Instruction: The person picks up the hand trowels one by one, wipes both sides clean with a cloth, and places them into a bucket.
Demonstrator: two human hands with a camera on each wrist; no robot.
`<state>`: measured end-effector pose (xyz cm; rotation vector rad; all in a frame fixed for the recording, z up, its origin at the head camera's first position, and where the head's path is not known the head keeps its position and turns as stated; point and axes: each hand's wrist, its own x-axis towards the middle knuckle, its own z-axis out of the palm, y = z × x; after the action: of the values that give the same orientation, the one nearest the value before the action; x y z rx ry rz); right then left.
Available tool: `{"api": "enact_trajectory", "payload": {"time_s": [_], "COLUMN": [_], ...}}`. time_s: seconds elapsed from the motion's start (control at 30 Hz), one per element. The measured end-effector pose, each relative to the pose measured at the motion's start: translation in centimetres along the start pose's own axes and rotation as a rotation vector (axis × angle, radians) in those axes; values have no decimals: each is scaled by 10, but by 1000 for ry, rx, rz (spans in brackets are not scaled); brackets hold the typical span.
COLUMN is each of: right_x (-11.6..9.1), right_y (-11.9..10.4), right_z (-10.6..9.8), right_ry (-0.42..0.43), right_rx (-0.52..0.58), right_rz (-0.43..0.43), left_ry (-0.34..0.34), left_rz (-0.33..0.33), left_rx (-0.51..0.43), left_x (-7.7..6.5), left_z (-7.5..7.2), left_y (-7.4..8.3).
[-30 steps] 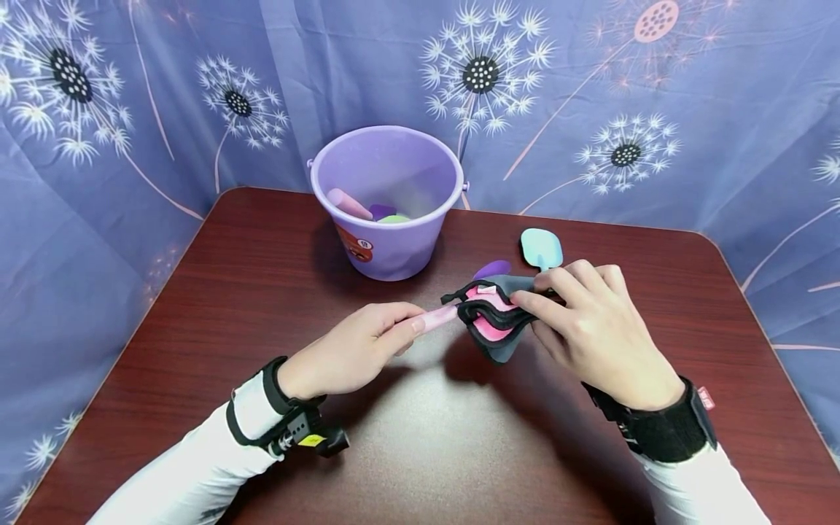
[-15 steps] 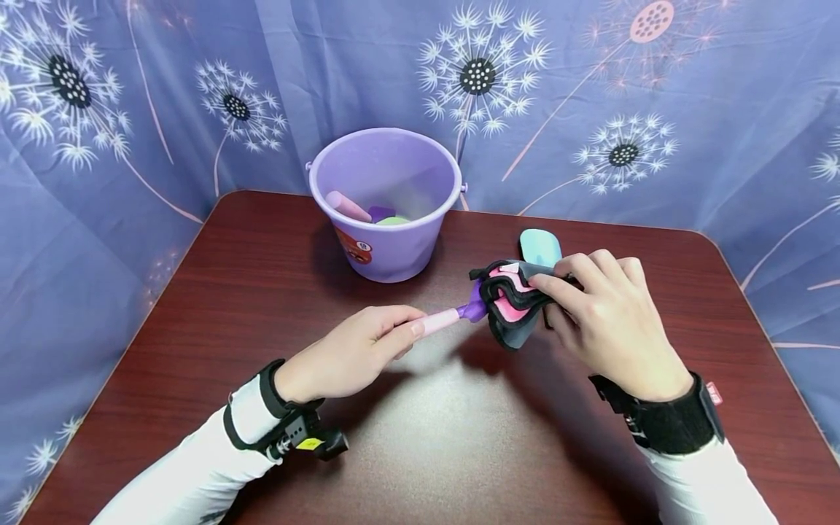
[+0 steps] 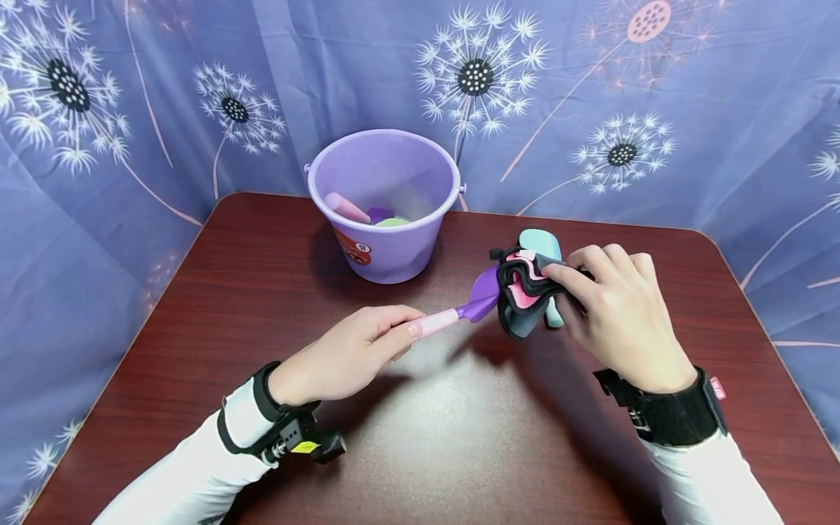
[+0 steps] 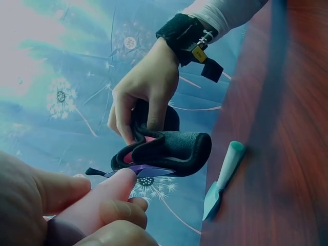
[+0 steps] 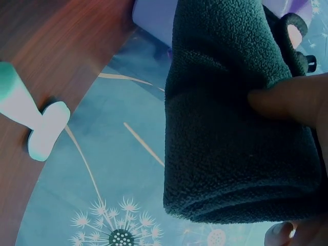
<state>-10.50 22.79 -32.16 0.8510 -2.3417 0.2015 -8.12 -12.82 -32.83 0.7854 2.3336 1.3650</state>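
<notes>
My left hand [image 3: 348, 357] grips the pink handle of a toy shovel [image 3: 483, 294] whose blade is purple. My right hand [image 3: 620, 321] pinches a folded dark grey fleece cloth [image 3: 518, 321] with black edging and a pink inner side. The cloth's folds lie at the blade's right edge, and the left wrist view has the blade right against them; contact is hard to tell. Fleecy cloth [image 5: 230, 154] fills much of the right wrist view, with the thumb pressed on it. On the table behind the cloth lies a teal shovel [image 3: 539, 240], partly hidden.
A purple bucket [image 3: 394, 251] stands at the back of the dark red wooden table [image 3: 262, 248]. Inside it are a pink handle [image 3: 348, 208], a purple piece [image 3: 380, 214] and a green piece [image 3: 392, 222]. A blue dandelion-print curtain [image 3: 367, 65] hangs behind.
My right hand has moved the cloth to the right and slightly back, off the shovel, so the purple blade now shows. My left hand has stayed nearly still.
</notes>
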Motion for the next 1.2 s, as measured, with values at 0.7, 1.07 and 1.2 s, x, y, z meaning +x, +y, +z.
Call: {"api": "enact_trajectory", "payload": {"time_s": [0.7,1.07,1.2], "right_x": [-1,2,2], "right_y": [0,-14,-19], "right_z": [3,8,9], "right_ry": [-14,21,-6], "right_rx": [-14,26,40], "right_rz": [27,-21,-29], "left_ry": [1,13,20], "left_rz": [-30,-42,-38], "left_rx": [-252,-309,-303], "left_x": [-2,-1,-1], "left_z": [-3,-3,-3], "left_y": [3,2,2]}}
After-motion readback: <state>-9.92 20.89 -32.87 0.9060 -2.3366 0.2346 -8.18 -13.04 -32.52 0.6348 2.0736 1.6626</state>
